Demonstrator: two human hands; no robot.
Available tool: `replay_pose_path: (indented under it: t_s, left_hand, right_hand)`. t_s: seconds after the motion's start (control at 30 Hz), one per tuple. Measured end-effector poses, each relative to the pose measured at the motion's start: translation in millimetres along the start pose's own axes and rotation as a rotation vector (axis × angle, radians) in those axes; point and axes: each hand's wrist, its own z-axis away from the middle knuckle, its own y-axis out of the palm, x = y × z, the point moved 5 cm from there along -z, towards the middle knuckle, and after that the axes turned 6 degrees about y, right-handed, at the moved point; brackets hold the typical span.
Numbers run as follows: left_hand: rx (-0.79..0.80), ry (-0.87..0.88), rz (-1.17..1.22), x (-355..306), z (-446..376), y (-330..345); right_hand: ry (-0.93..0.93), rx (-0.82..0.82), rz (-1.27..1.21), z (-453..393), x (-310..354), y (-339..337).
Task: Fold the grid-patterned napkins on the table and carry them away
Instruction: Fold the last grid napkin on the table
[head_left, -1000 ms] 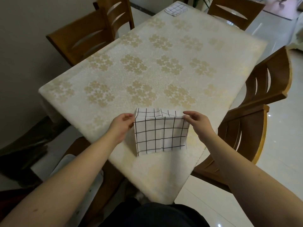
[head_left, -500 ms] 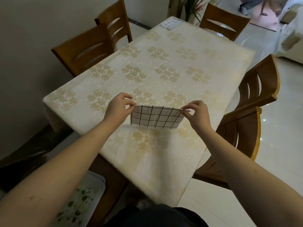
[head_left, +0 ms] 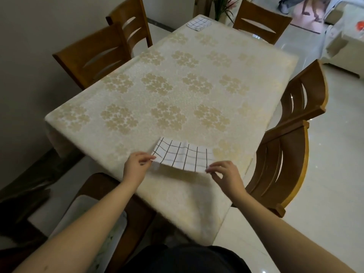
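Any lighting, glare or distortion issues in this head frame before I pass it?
Head view: dim, soft light; the near napkin casts a faint shadow on the tablecloth; glare spots on the floor tiles; wide-angle bending of table edges; the far napkin stays legible.

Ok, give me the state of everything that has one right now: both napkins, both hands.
Near napkin: partly folded, near edge lifted off the table, far edge resting on it.
Far napkin: lying at the table's far end, untouched, loosely bunched.
Left hand: pinches the near napkin's left corner.
Right hand: pinches its right corner.
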Motion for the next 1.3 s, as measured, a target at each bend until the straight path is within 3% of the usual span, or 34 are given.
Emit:
replay_pose_path:
  t_s: [0.1,0.23,0.5,0.7,1.03,1.17,1.3]
  left_hand:
    - [0.083,-0.207,0.024,38.3,14.6,16.7]
    - [0.051,-0.413,0.135,60.6,26.3,26.1]
    - [-0.106,-0.455,0.155,61.9,25.5,27.5]
    - [-0.226,-0.616,0.348,57.8,34.3,33.0]
    - [-0.397,-0.799,0.622,57.3,53.7,49.8]
    - [-0.375,-0.864,0.767,46.1,64.1,69.3]
    - [-0.239,-0.896,0.781,31.8,75.5,88.1]
  right_hand:
    - [0.042,0.194,0.093,26.1,-2.5,30.5]
    - [0.133,0.482,0.178,43.4,-5.1,59.2]
    - [0.225,0.465,0.058,16.8,-8.3,59.7]
    - [0.304,0.451,-0.092,-31.9,-18.0,52.0]
    - [0.333,0.58,-0.187,-133.5,-22.9,62.0]
    - [0.315,0.655,-0.17,-157.8,-14.4,74.7]
    - [0.39,0.707,-0.222,-168.4,-10.0,85.8]
